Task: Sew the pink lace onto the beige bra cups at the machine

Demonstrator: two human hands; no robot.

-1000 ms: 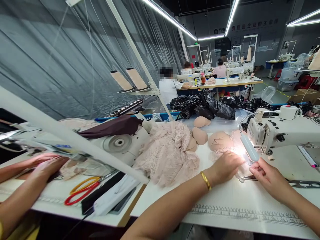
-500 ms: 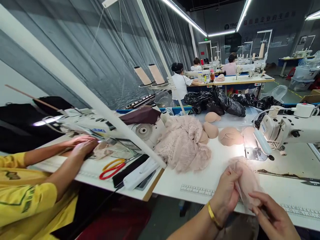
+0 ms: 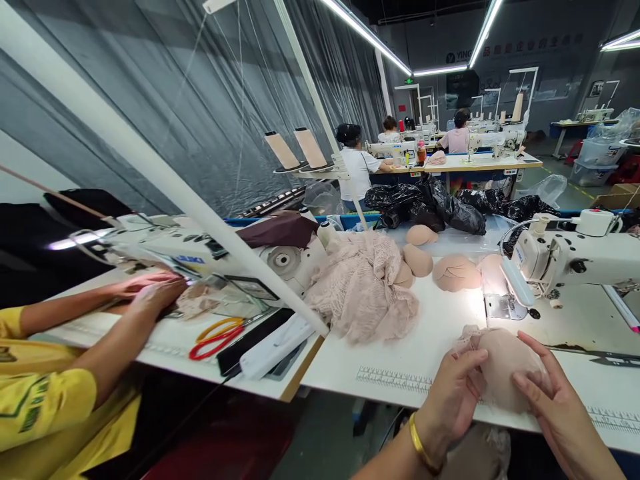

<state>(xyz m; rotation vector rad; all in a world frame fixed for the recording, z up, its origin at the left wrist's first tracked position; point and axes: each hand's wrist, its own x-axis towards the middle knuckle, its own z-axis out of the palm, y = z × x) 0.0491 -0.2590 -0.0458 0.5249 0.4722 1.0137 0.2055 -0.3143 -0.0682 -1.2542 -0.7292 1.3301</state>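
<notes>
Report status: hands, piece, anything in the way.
Left hand and right hand both gripping beige cup-shaped piece. Piece held near table's front edge, off the machine. Nearby: sewing machine beyond, lace pile to the left.

The cup piece (image 3: 513,367) is pale dusty pink, pretty close to the lacy-patterned fabric heap (image 3: 360,287). Sewing machine (image 3: 600,259) is plain white, bracelet (image 3: 419,445) gold, scissors handles (image 3: 242,325) red and orange-yellow, bags (image 3: 425,205) shiny black, curtain (image 3: 150,100) grey, co-worker's sleeve (image 3: 60,400) bright yellow with dark markings.

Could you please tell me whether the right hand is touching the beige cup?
Touching: the head view shows the right hand with its thumb resting against the beige cup.
</notes>
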